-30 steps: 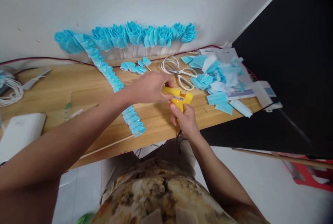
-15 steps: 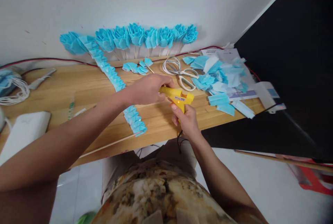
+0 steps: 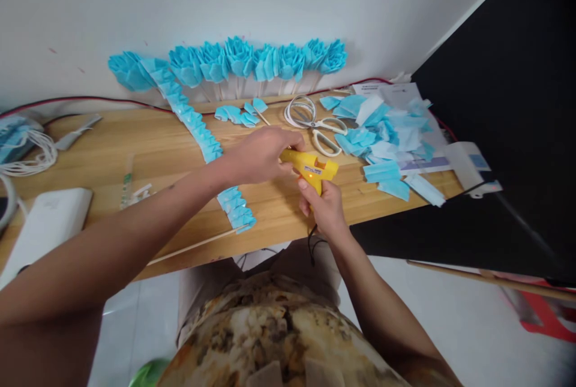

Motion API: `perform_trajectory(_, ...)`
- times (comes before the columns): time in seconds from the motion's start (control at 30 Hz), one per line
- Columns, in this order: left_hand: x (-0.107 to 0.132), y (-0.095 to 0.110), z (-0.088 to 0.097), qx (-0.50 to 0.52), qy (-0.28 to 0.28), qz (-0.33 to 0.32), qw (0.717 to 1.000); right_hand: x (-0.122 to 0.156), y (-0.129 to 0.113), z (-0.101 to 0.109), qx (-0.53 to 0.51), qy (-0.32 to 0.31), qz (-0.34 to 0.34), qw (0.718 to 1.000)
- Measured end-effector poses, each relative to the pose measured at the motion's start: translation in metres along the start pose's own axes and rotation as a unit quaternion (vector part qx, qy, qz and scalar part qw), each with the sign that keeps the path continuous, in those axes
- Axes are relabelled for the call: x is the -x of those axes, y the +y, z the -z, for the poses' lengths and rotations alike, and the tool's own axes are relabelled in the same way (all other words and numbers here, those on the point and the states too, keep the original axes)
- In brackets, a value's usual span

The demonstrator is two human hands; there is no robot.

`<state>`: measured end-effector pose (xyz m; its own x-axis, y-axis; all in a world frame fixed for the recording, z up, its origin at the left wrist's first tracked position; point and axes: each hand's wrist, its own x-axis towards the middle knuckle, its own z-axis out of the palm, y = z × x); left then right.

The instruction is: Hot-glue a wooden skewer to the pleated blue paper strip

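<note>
My right hand (image 3: pixel 324 207) grips the handle of a yellow glue gun (image 3: pixel 312 168) above the wooden table (image 3: pixel 135 153); its black cord hangs below my wrist. My left hand (image 3: pixel 261 153) is closed at the gun's nozzle end, fingers curled over it, and what they pinch is hidden. A long pleated blue strip (image 3: pixel 198 132) runs from the wall under my left forearm to a thin wooden stick (image 3: pixel 198 245) at the table's front edge.
Blue paper flowers (image 3: pixel 252 62) on sticks lean against the wall. White scissors (image 3: pixel 315 129) and a heap of blue and white scraps (image 3: pixel 387 135) lie to the right. At left are a white box (image 3: pixel 45 222), white cords (image 3: pixel 31 156) and a red cable along the wall.
Both hands and the glue gun have stayed together, my left fingers shifting slightly at the nozzle. The view has drifted a little, so the table's contents sit slightly further right.
</note>
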<state>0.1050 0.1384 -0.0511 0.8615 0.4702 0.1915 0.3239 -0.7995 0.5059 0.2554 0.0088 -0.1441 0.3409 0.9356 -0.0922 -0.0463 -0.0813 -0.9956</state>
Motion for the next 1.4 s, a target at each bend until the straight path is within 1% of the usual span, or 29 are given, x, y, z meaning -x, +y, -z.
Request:
perform_trajectory(0.37, 0.003, 0.004, 0.003, -0.017, -0.018, -0.002, 1.0, 0.001, 0.0, 0.0, 0.001, 0.002, 0.015, 1.0)
perform_trajectory(0.57, 0.004, 0.004, -0.003, -0.03, 0.014, -0.002, 0.999, 0.001, 0.0, 0.0, -0.005, 0.005, 0.013, 1.0)
perform_trajectory(0.77, 0.006, -0.006, -0.003, -0.033, 0.016, -0.032, 0.999, 0.0, 0.002, 0.0, -0.008, 0.001, 0.018, 1.0)
perform_trajectory(0.9, 0.005, -0.008, -0.004, -0.029, 0.028, -0.046, 0.998, -0.001, 0.001, 0.0, -0.002, 0.004, 0.017, 1.0)
perform_trajectory(1.0, 0.004, -0.005, -0.006, -0.029, 0.034, -0.04, 0.998, -0.001, 0.0, -0.001, -0.009, 0.003, 0.016, 1.0)
perform_trajectory(1.13, 0.003, 0.001, -0.01, -0.05, 0.04, -0.011, 0.998, 0.0, 0.0, -0.001, -0.008, 0.007, 0.014, 1.0)
perform_trajectory(1.27, 0.003, 0.003, -0.007, -0.056, 0.028, -0.013, 0.998, 0.0, 0.001, -0.001, -0.005, 0.011, 0.01, 1.0)
perform_trajectory(1.4, 0.005, 0.001, -0.001, -0.015, 0.009, -0.021, 1.0, 0.0, 0.0, 0.0, -0.007, 0.009, 0.01, 1.0)
